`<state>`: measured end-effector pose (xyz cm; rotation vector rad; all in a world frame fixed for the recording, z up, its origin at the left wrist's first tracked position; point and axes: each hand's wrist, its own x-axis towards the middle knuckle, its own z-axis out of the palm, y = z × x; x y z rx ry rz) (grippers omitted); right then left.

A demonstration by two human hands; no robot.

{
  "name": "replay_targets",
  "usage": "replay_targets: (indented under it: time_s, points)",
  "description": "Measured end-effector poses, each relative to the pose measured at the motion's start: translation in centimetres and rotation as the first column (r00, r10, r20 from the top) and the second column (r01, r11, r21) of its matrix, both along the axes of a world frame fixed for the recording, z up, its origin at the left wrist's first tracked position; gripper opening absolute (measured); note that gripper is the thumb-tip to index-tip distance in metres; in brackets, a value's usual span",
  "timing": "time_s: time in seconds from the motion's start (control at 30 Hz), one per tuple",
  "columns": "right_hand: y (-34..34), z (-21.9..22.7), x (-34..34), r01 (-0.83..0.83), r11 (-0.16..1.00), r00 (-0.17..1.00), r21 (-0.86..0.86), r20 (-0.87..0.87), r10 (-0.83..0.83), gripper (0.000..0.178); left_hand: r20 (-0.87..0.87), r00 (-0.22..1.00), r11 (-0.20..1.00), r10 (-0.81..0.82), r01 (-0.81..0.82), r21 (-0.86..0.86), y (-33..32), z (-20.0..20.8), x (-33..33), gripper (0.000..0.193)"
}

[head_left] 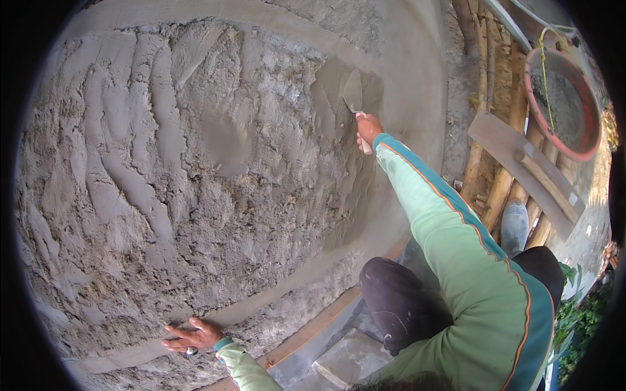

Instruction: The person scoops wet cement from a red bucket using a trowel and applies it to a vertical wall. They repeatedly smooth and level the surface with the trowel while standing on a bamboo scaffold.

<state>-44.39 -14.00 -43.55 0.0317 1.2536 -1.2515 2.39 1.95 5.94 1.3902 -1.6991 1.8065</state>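
My right hand (369, 131) is closed round the handle of a pointed trowel (353, 91). The trowel's blade lies against a darker, wet patch of mortar (324, 98) on a rough mortared wall (215, 195). At the lower left, my left hand (194, 335) rests on a smoother mortar band near the wall's lower part, its fingers spread and holding nothing. A ring shows on one of its fingers. Smooth mortar (411, 98) runs along the right side of the rough area.
A red-rimmed bucket of grey mortar (566, 98) with a yellow cord stands at the upper right. Beside it a wooden float (528, 171) lies across bamboo poles (497, 189). A wooden strip (313, 326) edges the wall's base. Plants (577, 313) grow at the lower right.
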Motion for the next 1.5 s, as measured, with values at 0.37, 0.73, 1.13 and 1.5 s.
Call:
replay_targets:
  time_s: [0.37, 0.73, 1.13, 1.5]
  points:
    - [2.7, 0.5, 7.7, 0.045, 0.992, 0.969, 0.115, 0.235, -0.072, 0.040, -0.018, 1.000, 1.000, -0.002, 0.002, -0.022, -0.2, 0.0, 0.7, 0.085]
    - [13.1, 5.0, 16.4, 0.030, 0.999, 0.949, -0.025, 0.314, -0.021, 0.037, 0.019, 1.000, 0.999, -0.024, 0.024, -0.026, -0.3, 0.0, 1.1, 0.083]
    - [2.1, -5.7, 3.7, -0.050, 0.988, 0.949, 0.144, -0.301, 0.092, 0.043, -0.052, 0.998, 0.999, -0.030, 0.031, 0.027, -0.5, 0.0, 1.2, 0.087]
    - [5.3, -7.6, 9.7, -0.073, 0.988, 0.936, 0.133, 0.351, 0.022, 0.042, -0.064, 0.996, 0.997, -0.067, 0.069, 0.025, -0.5, -0.6, 0.8, 0.083]
